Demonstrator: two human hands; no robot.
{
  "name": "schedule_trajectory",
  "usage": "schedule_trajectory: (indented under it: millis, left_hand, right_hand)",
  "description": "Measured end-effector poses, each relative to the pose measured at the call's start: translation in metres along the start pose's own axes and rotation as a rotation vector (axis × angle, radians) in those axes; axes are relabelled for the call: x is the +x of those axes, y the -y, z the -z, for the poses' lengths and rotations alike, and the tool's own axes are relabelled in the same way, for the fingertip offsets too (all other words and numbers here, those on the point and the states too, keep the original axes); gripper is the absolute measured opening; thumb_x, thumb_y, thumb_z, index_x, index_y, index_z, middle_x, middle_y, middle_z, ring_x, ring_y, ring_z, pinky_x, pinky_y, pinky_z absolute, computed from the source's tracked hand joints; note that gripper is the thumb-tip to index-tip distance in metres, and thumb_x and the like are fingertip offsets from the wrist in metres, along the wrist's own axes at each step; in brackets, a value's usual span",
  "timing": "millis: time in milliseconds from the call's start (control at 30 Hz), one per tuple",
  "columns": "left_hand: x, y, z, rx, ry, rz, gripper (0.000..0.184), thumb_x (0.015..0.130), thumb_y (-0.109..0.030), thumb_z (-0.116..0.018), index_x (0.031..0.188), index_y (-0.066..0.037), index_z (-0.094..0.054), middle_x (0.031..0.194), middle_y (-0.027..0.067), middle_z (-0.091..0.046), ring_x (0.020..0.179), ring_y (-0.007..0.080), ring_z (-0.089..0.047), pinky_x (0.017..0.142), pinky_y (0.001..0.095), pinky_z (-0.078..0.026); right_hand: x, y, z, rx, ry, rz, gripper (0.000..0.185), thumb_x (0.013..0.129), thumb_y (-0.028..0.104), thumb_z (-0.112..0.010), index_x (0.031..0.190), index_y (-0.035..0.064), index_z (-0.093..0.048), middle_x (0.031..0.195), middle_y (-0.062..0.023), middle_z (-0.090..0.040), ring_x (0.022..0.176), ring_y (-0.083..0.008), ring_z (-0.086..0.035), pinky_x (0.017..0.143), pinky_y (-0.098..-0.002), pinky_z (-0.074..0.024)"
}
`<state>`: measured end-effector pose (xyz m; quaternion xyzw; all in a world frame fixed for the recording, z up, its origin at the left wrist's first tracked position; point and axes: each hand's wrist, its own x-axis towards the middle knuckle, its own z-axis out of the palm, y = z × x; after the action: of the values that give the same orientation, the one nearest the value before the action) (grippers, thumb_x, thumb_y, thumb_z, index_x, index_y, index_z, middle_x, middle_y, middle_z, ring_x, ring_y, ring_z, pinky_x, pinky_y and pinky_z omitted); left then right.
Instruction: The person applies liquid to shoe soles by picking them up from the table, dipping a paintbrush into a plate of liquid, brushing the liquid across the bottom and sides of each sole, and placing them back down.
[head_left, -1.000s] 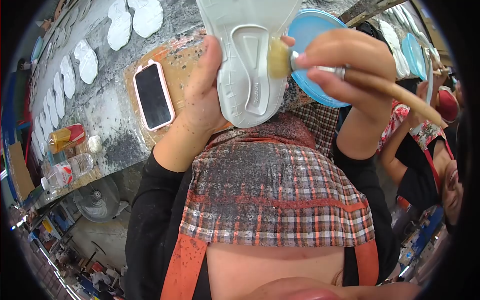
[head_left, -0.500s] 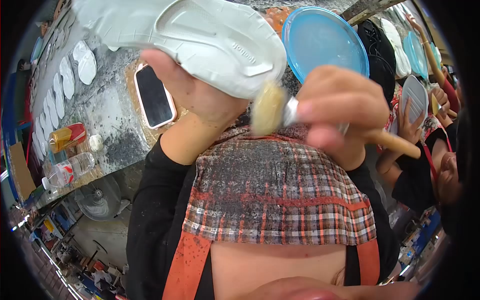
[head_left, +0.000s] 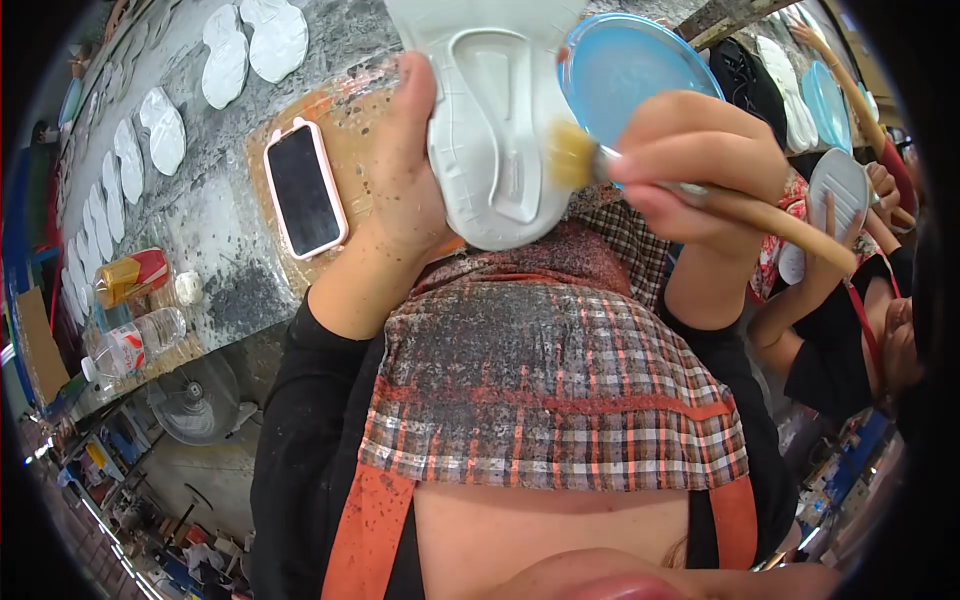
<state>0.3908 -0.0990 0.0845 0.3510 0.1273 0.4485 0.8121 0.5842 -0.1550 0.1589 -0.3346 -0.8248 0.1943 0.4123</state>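
Note:
A pale grey-white shoe sole (head_left: 480,150) is held up in front of me, its moulded side with a recessed loop toward the camera and its rounded end lowest. My left hand (head_left: 408,185) grips its left edge, thumb pointing up and the other fingers hidden behind. In my right hand (head_left: 705,165) is a wooden-handled brush (head_left: 785,230), pinched near its metal collar. The pale yellow bristles, a little blurred, are at the sole's right edge. Behind the right hand stands a round blue tub or lid (head_left: 635,75), whose inside looks bluish and cloudy.
A phone (head_left: 305,190) lies on brown board at left. White soles (head_left: 168,130) line the stained table (head_left: 225,235). A drink bottle (head_left: 130,278) and a water bottle (head_left: 135,342) lie near its edge. At right, a co-worker holds another sole (head_left: 838,190). Black shoes (head_left: 745,90) sit nearby.
My left hand has turned the sole from lying sideways to nearly upright, rounded end down. The brush has shifted right and slightly up, from the rounded end to the right edge.

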Motion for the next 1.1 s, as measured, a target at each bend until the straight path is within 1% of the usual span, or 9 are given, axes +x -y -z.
schedule_trajectory:
  millis: [267,333,500,600,667,767,800,933,1100]
  left_hand:
    - [-0.009,0.001,0.005,0.036,0.079,0.102,0.075,0.097,-0.056,-0.022,0.138,0.006,-0.035,0.132,0.0260,-0.048,0.120,0.0333,-0.052,0.101,0.0431,-0.042]
    - [-0.011,-0.002,0.009,0.033,0.106,0.107,0.063,0.099,-0.047,-0.028,0.133,0.004,-0.042,0.123,0.0190,-0.057,0.109,0.0258,-0.060,0.096,0.0366,-0.046]
    - [-0.011,0.000,0.003,-0.057,0.058,0.120,0.058,0.098,-0.043,-0.030,0.131,0.004,-0.045,0.119,0.0180,-0.059,0.105,0.0244,-0.061,0.093,0.0357,-0.048]
    - [-0.005,-0.003,0.011,0.102,0.054,0.158,0.063,0.095,-0.043,-0.030,0.133,0.006,-0.040,0.124,0.0246,-0.055,0.105,0.0299,-0.061,0.088,0.0387,-0.051]
    - [0.001,0.000,0.018,0.022,0.055,0.086,0.064,0.094,-0.044,-0.032,0.131,0.007,-0.043,0.120,0.0242,-0.057,0.103,0.0291,-0.062,0.088,0.0380,-0.051]
    - [0.014,0.003,0.011,0.019,-0.111,0.131,0.062,0.093,-0.045,-0.035,0.124,0.006,-0.050,0.111,0.0207,-0.063,0.098,0.0257,-0.064,0.084,0.0355,-0.052]
    - [0.019,0.008,0.010,-0.059,-0.112,0.113,0.044,0.093,-0.044,-0.042,0.105,-0.004,-0.057,0.087,0.0053,-0.063,0.075,0.0143,-0.062,0.068,0.0290,-0.050]
    - [0.016,0.015,0.011,0.003,-0.112,0.085,0.047,0.095,-0.043,-0.041,0.126,-0.008,-0.042,0.104,0.0061,-0.054,0.089,0.0131,-0.055,0.077,0.0287,-0.046]
    - [0.019,0.027,0.012,0.098,-0.257,-0.064,0.045,0.096,-0.045,-0.039,0.112,-0.005,-0.053,0.096,0.0087,-0.061,0.086,0.0166,-0.061,0.077,0.0306,-0.050]
  right_hand:
    - [0.002,0.006,0.000,-0.081,-0.031,-0.053,0.013,0.070,-0.002,-0.073,0.082,-0.0018,-0.068,0.076,-0.0114,-0.066,0.065,-0.0169,-0.063,0.057,-0.0250,-0.0482]
    - [-0.003,-0.003,0.007,-0.212,-0.081,-0.068,0.013,0.070,-0.002,-0.074,0.082,-0.0017,-0.068,0.075,-0.0107,-0.066,0.065,-0.0172,-0.064,0.058,-0.0245,-0.0481]
    - [0.003,-0.002,-0.001,-0.277,-0.217,-0.004,0.008,0.074,-0.001,-0.072,0.081,-0.0007,-0.068,0.075,-0.0089,-0.067,0.065,-0.0147,-0.064,0.058,-0.0233,-0.0478]
    - [-0.013,-0.010,0.001,-0.331,-0.285,-0.265,0.005,0.077,0.001,-0.068,0.079,-0.0029,-0.066,0.074,-0.0078,-0.067,0.063,-0.0107,-0.062,0.057,-0.0220,-0.0468]
    - [-0.019,-0.009,-0.003,-0.176,-0.397,-0.246,0.004,0.077,0.000,-0.068,0.080,-0.0027,-0.067,0.075,-0.0074,-0.067,0.063,-0.0098,-0.062,0.057,-0.0216,-0.0471]
    - [-0.007,-0.001,-0.019,-0.225,-0.394,-0.080,0.010,0.077,0.002,-0.070,0.085,-0.0029,-0.068,0.079,-0.0099,-0.069,0.067,-0.0139,-0.064,0.061,-0.0235,-0.0490]
    - [-0.004,0.003,-0.022,-0.167,-0.341,-0.073,0.015,0.075,0.003,-0.074,0.087,-0.0029,-0.068,0.081,-0.0107,-0.069,0.069,-0.0168,-0.065,0.063,-0.0253,-0.0499]
    - [0.001,-0.001,-0.028,-0.164,-0.270,-0.008,0.019,0.072,0.002,-0.075,0.089,-0.0020,-0.068,0.082,-0.0115,-0.069,0.070,-0.0196,-0.066,0.063,-0.0263,-0.0499]
    - [0.006,-0.004,-0.034,-0.312,-0.254,-0.001,0.018,0.070,0.002,-0.077,0.085,0.0000,-0.068,0.076,-0.0102,-0.066,0.066,-0.0188,-0.064,0.057,-0.0258,-0.0476]
